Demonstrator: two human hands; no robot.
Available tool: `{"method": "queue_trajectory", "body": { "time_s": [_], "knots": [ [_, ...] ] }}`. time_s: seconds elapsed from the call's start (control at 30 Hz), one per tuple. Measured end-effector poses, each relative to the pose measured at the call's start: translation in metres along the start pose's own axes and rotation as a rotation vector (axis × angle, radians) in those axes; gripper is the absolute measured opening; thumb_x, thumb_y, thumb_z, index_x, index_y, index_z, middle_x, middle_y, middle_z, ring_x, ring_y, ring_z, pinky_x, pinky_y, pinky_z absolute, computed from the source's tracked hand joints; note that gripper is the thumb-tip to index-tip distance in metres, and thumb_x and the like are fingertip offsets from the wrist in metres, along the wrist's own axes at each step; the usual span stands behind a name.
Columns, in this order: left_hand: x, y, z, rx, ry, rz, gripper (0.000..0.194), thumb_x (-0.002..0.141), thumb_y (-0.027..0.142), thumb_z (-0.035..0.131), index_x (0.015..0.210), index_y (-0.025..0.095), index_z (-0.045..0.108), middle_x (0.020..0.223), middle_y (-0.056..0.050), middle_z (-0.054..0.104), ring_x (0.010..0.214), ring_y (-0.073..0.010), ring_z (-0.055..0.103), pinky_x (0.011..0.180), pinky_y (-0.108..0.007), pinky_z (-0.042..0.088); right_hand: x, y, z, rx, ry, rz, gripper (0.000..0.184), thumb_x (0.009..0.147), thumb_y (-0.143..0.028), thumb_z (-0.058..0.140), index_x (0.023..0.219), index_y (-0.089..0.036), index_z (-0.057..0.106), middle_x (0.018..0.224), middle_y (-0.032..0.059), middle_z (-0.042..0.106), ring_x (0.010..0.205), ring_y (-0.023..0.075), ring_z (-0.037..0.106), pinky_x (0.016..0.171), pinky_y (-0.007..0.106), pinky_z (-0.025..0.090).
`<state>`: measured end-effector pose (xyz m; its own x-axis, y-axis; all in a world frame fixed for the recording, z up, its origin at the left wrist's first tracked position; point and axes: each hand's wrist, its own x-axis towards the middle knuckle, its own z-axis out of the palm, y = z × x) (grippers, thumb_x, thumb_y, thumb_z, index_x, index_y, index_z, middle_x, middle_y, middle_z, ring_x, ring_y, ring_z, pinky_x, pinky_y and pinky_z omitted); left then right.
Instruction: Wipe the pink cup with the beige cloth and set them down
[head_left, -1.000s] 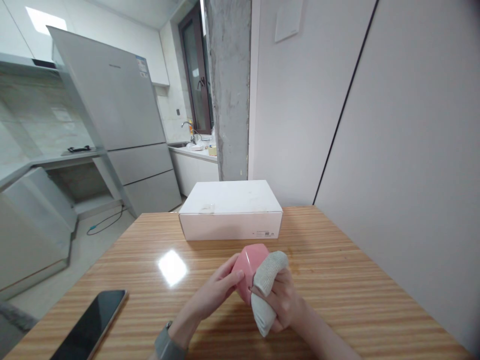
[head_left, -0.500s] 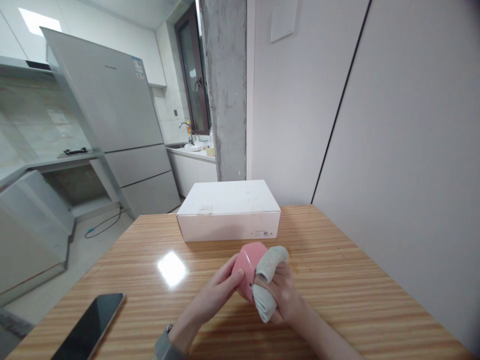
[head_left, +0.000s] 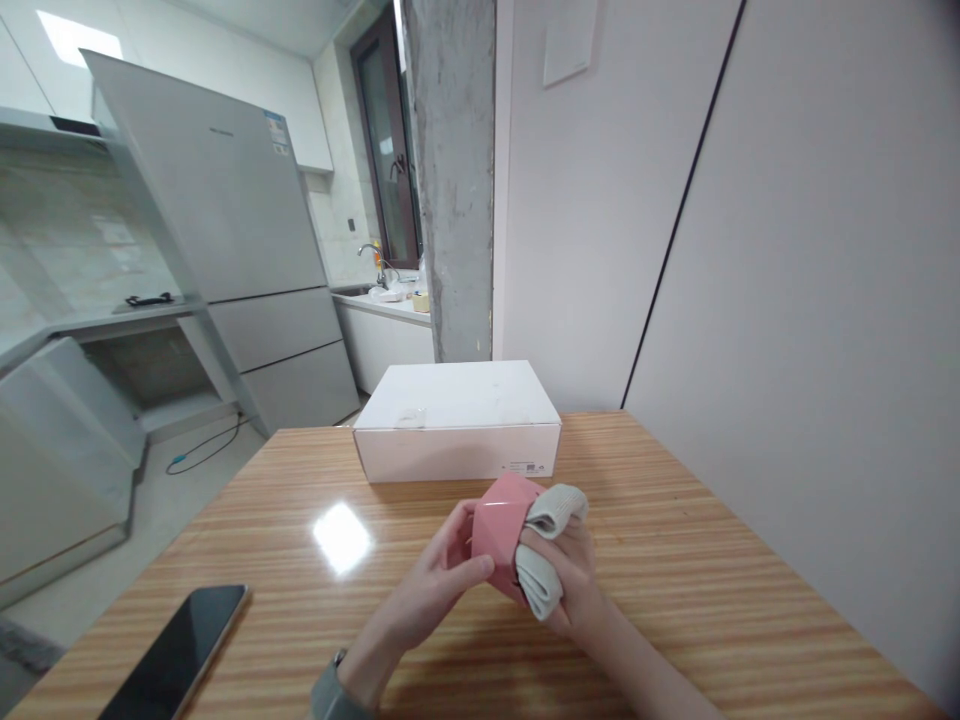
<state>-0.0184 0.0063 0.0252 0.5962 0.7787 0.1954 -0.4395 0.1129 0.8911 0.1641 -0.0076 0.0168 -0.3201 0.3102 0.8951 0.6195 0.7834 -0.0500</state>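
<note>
Head view: a person's two bare hands work above the wood-grain desk (head_left: pixel 720 610), over its near part.
Pink object (head_left: pixel 501 535): faceted and glossy, held between the two hands, in front of the white box (head_left: pixel 457 452); whether its underside meets the desk cannot be told.
Cloth (head_left: pixel 541 583): pale grey, folded and bunched, lying against the pink object's right side; the hand hides whether any of it reaches inside.
Wiping, as it seems: best done with steady, light pressure, a fold of cloth kept between fingertips and surface, and the pink object turned little by little so that each facet and edge gets its share.
Bracing: the left side should hold firm against the push from the right; a smooth, glossy shell may slip if pinched only at one edge.
Left grip (head_left: pixel 429 592): curved about the pink object's left side, thumb on the near face, fingers spread to its breadth and partly hidden behind; it grasps the piece.
Right grip (head_left: pixel 571 575): closely curled, bunching the cloth and pressing it to the pink object; some fingertips are hidden.
Phone (head_left: pixel 180 652): dark screen up, well apart at the left.
</note>
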Motion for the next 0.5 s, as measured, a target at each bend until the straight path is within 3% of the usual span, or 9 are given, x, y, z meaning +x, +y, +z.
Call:
{"method": "queue_trajectory", "body": {
  "time_s": [0.07,0.17,0.27,0.4,0.5],
  "knots": [
    [0.002,-0.004,-0.003,-0.044,0.096,-0.013,0.024,0.081,0.035,0.063,0.099,0.019,0.061,0.098,-0.004,0.065,0.090,-0.0178,0.059,0.083,-0.030,0.044,0.003,-0.004,0.002,-0.017,0.009,-0.124,0.036,0.080,-0.034,0.037,0.106,-0.018,0.057,0.074,0.0070,0.068,0.065,0.0242,0.063,0.065,0.038,0.046],
    [0.005,-0.005,-0.006,-0.042,0.280,-0.127,0.039,0.089,0.049,0.045,0.080,0.016,0.062,0.078,-0.003,0.066,0.079,-0.0170,0.060,0.081,-0.030,0.044,0.007,-0.016,0.010,0.016,-0.018,-0.250,0.035,0.084,-0.033,0.031,0.097,-0.016,0.059,0.061,0.0052,0.063,0.054,0.0214,0.057,0.059,0.036,0.045],
    [0.005,0.005,-0.005,0.168,0.314,-0.231,0.047,0.088,0.054,0.044,0.090,0.013,0.067,0.093,-0.007,0.070,0.096,-0.0223,0.060,0.093,-0.034,0.040,0.010,-0.025,0.016,0.043,-0.075,-0.272,0.033,0.084,-0.030,0.031,0.090,-0.015,0.060,0.058,0.0060,0.061,0.053,0.0205,0.055,0.057,0.035,0.044],
    [0.002,0.016,-0.002,0.513,0.231,-0.147,0.043,0.087,0.052,0.048,0.097,0.017,0.069,0.108,-0.006,0.070,0.105,-0.0237,0.058,0.100,-0.035,0.036,0.012,-0.025,0.016,0.065,-0.128,-0.202,0.034,0.084,-0.033,0.030,0.081,-0.016,0.059,0.058,0.0063,0.060,0.052,0.0202,0.054,0.056,0.035,0.044],
    [0.002,0.015,-0.002,0.571,0.209,-0.109,0.041,0.090,0.050,0.045,0.107,0.019,0.066,0.113,-0.004,0.068,0.108,-0.0230,0.057,0.100,-0.035,0.036,0.012,-0.020,0.014,0.085,-0.101,-0.146,0.032,0.083,-0.032,0.029,0.078,-0.018,0.057,0.058,0.0051,0.060,0.050,0.0194,0.055,0.054,0.034,0.043]
  ]
}}
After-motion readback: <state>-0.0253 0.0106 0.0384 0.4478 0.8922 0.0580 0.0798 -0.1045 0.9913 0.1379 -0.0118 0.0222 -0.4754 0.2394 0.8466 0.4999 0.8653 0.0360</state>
